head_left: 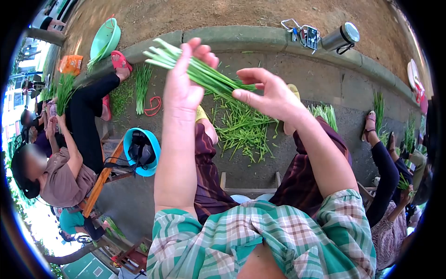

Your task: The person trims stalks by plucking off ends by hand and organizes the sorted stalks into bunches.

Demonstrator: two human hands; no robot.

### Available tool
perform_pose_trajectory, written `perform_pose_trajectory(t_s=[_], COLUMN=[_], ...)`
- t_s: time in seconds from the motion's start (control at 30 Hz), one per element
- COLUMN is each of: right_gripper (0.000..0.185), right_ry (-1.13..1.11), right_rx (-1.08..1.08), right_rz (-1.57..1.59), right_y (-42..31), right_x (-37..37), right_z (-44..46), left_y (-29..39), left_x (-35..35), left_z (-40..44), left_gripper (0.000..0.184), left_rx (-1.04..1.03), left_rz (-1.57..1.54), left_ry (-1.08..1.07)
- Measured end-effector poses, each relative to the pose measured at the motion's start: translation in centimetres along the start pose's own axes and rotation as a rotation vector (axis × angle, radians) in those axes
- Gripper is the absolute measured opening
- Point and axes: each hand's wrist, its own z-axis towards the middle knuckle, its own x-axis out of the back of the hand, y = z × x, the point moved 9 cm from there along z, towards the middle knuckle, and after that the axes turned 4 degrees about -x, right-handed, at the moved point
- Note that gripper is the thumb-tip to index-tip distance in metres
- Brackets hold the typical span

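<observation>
A bunch of chives, thin green stalks with whitish lower ends, lies slanted across my left hand. My left hand holds it between the thumb and the palm, its fingertips showing behind the stalks. At the green end is my right hand, with thumb and forefinger apart on either side of the stalks. Whether it touches them I cannot tell. Below both hands, a loose heap of cut green pieces covers the ground between my feet. Another bunch of chives with pale ends lies beside my right knee.
A curb runs ahead, bearing a steel flask and keys. To the left are a red string, more chives, a blue bucket, a green basin and a seated person. Others sit at right.
</observation>
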Motion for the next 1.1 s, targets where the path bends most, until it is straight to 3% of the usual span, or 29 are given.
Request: perform_pose_trajectory(t_s=[0.13,0.23,0.43,0.57,0.67,0.83,0.87,0.93,1.03,1.1], right_gripper=[0.059,0.044,0.041,0.042,0.042,0.048,0.047,0.044,0.038,0.031], right_ry=[-0.017,-0.231,-0.487,-0.615,-0.645,-0.707,-0.657,-0.736,-0.647,-0.611], right_rx=[0.048,-0.113,-0.253,-0.244,-0.255,-0.348,-0.228,-0.37,-0.461,-0.478], right_rz=[0.005,0.167,0.489,0.687,0.701,0.306,0.143,-0.284,-0.383,-0.496], right_y=[-0.2,1.5,0.2,-0.5,0.9,8.8,9.9,16.9,24.7,28.3], right_x=[-1.7,-4.4,-5.8,-6.3,-7.6,-10.6,-10.4,-11.4,-10.5,-9.5], right_z=[-0.3,-0.5,-1.8,-2.8,-3.4,-5.9,-6.2,-7.8,-9.9,-9.7], left_y=[-2.9,-3.2,-1.6,-2.3,-4.1,-3.6,-2.9,-2.2,-2.0,-4.2], left_x=[-2.0,-1.6,-3.6,-5.7,-4.7,-2.9,-2.5,-2.5,-3.2,-5.0], left_z=[-0.7,-0.9,-1.5,-2.6,-2.7,-2.9,-2.7,-2.7,-3.4,-4.0], left_gripper=[0.031,0.031,0.041,0.037,0.034,0.033,0.033,0.032,0.028,0.029], left_rx=[0.077,0.067,-0.005,0.043,0.164,0.122,0.078,0.02,-0.055,-0.315], left_rz=[0.002,-0.011,0.22,-0.013,0.041,0.429,0.482,0.511,0.917,1.115], left_ry=[-0.04,-0.018,-0.174,-0.191,-0.316,-0.109,-0.069,-0.029,0.066,-0.119])
